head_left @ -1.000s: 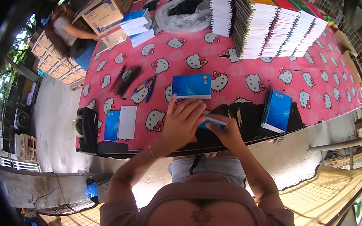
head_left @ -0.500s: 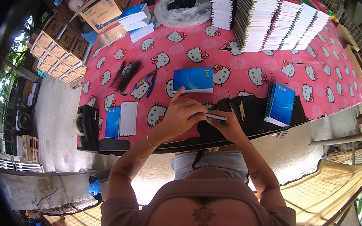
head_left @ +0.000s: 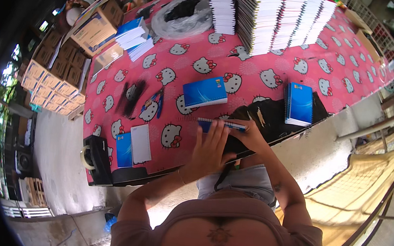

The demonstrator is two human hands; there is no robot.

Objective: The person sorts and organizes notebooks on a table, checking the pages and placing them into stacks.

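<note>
A small blue notebook (head_left: 234, 125) is held edge-up at the table's near side. My right hand (head_left: 251, 137) grips its right end, fingers closed. Against its near face lies my left hand (head_left: 210, 145), fingers stretched out and pressed together lightly. From the notebook's left end a thin dark spiral coil (head_left: 187, 118) appears to stick out over the cloth. Just beyond the hands lies a stack of blue-covered pads (head_left: 204, 93). To the right, spiral-bound blue notebooks (head_left: 299, 104) rest on a torn black patch (head_left: 273, 123).
Dark loose coils (head_left: 130, 96) and blue-handled pliers (head_left: 160, 105) lie left of centre. A tape dispenser (head_left: 96, 160) stands at the left corner beside a blue cover (head_left: 124, 150) and white sheet (head_left: 141, 144). Tall notebook stacks (head_left: 258, 27) and a plastic-wrapped roll (head_left: 180, 24) stand farther back.
My left hand has gone from pinching at the notebook's left end to lying along it with fingers extended. More of the notebook's blue face shows. The whole view has shifted slightly.
</note>
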